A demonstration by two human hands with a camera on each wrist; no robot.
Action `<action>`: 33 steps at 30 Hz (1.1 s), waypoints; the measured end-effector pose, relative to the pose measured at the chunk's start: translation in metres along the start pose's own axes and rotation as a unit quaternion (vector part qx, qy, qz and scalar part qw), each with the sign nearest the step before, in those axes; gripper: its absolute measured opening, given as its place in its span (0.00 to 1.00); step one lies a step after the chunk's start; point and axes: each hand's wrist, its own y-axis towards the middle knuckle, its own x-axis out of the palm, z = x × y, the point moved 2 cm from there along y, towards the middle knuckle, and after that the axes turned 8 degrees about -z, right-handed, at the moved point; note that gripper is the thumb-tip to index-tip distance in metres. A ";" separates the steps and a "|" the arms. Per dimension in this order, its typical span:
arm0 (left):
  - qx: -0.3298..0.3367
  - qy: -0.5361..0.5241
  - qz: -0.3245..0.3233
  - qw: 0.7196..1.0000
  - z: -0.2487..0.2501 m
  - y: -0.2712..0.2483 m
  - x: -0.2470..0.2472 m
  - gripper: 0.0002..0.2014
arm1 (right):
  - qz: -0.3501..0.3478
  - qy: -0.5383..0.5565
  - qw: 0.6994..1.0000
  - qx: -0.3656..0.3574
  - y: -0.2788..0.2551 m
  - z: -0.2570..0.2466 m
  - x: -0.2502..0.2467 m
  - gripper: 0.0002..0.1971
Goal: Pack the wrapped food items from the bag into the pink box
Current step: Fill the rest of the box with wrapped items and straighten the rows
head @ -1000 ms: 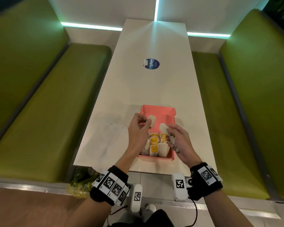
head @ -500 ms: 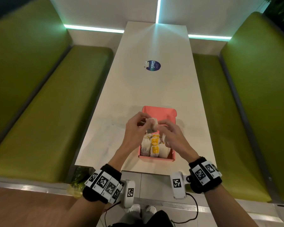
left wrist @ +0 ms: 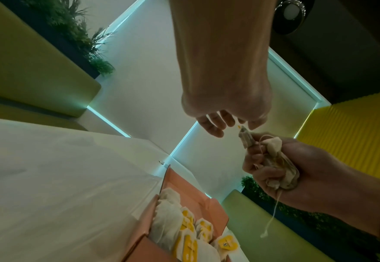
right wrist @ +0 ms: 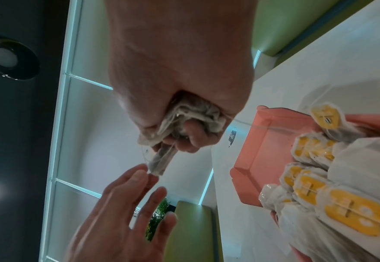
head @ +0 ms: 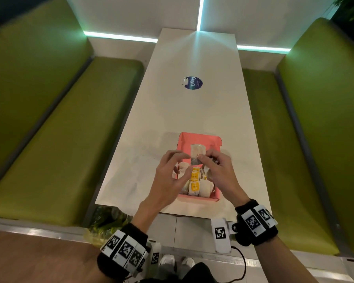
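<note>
The pink box (head: pixel 200 136) lies open on the white table near its front edge, its near half filled with several white wrapped items (head: pixel 195 185) bearing yellow tags. Above the box my right hand (head: pixel 207 159) grips a crumpled bundle of wrapped items (right wrist: pixel 191 113) in its palm. Its fingers also hold one flat item (head: pixel 197 153) upright. My left hand (head: pixel 184 159) pinches that item's (right wrist: pixel 160 161) free end with thumb and forefinger, the other fingers spread. A string hangs down from the bundle (left wrist: pixel 278 164). The far half of the box (right wrist: pixel 263 159) is bare.
A green-yellow plastic bag (head: pixel 103 226) lies below the table's front left corner. A round blue sticker (head: pixel 192 83) marks the table's middle. Green bench seats (head: pixel 70 129) run along both long sides, and a white wall closes the far end.
A second ago each hand held its own item apart over the box. The hands have come together, and the right hand now holds one item upright while the left pinches its end.
</note>
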 end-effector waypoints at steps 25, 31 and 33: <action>0.111 0.141 0.034 0.983 0.002 -0.010 0.010 0.04 | 0.061 0.062 0.994 0.064 -0.014 0.003 0.008 0.07; 0.177 0.277 0.038 0.944 0.001 -0.013 0.015 0.13 | 0.074 0.048 0.995 0.052 -0.017 0.004 0.014 0.10; 0.179 0.271 0.050 0.944 0.003 -0.013 0.015 0.13 | 0.081 0.026 0.996 0.034 -0.019 0.002 0.016 0.11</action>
